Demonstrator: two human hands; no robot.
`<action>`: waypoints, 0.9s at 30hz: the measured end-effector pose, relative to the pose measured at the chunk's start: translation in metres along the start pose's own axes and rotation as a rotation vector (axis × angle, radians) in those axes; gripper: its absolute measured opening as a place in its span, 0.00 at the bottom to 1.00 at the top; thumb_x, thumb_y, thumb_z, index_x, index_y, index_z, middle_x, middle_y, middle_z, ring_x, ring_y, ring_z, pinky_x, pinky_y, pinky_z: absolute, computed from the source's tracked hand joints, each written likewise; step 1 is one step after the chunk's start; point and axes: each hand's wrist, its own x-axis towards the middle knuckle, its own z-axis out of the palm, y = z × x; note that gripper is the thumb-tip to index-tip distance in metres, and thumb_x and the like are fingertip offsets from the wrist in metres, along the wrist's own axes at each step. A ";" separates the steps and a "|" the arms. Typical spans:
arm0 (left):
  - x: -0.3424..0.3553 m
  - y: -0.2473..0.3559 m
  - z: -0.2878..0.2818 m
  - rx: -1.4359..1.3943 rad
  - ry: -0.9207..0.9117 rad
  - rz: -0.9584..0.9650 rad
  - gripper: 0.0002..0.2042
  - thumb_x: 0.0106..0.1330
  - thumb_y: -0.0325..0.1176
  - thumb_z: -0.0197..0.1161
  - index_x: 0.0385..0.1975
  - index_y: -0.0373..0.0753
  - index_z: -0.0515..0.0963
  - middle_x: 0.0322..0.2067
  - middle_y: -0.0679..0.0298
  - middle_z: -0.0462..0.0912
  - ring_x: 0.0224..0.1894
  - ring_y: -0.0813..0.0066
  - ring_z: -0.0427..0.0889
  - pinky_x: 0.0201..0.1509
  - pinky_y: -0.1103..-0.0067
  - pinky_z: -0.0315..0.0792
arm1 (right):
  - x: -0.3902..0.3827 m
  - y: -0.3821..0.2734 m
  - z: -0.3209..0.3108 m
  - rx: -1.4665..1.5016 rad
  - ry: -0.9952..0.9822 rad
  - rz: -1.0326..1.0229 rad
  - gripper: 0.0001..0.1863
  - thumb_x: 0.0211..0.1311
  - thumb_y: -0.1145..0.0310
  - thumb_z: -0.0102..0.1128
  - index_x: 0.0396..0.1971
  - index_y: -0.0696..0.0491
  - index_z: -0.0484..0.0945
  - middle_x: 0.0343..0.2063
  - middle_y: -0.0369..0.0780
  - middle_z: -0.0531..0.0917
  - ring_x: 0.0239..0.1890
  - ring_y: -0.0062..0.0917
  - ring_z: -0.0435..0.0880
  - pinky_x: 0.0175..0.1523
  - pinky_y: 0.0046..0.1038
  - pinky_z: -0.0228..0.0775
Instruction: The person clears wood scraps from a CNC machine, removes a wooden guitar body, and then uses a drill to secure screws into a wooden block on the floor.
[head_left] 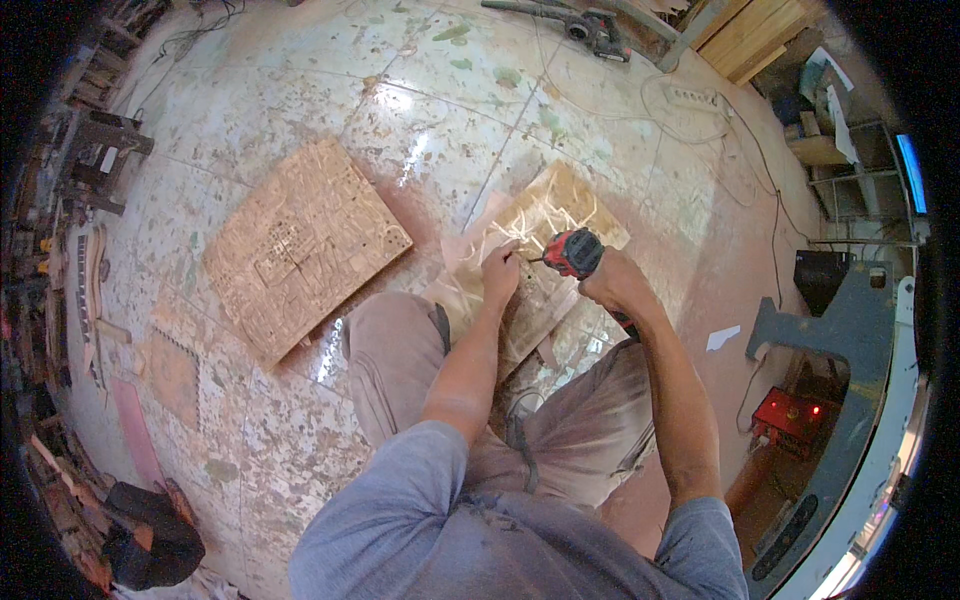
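My right hand [618, 282] is wrapped round the grip of a red and black cordless drill [572, 253]. The drill lies level, its thin bit pointing left toward my left hand [500, 274]. At the bit's tip the left fingers are pinched together; whatever they hold is too small to make out. Both hands are over a wooden board [541, 298] lying on the floor between my knees. Thin pale strips [570, 213] lie tangled across its far part. A larger square wooden board [310, 238], dotted with small dark holes, lies to the left.
The tiled floor [290, 90] is stained and scuffed. Cables run to a power strip [692, 96] at the far right. A black power tool [597, 35] lies at the back. On the right stand a red box with lit lamps [790, 415] and a dark frame [840, 325].
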 end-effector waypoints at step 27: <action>0.000 0.002 -0.021 -0.241 0.000 -0.140 0.10 0.63 0.29 0.66 0.42 0.35 0.85 0.36 0.63 0.88 0.38 0.76 0.85 0.44 0.79 0.76 | -0.015 0.023 -0.003 0.325 -0.012 0.030 0.16 0.38 0.67 0.64 0.30 0.59 0.80 0.23 0.48 0.85 0.28 0.38 0.87 0.37 0.36 0.78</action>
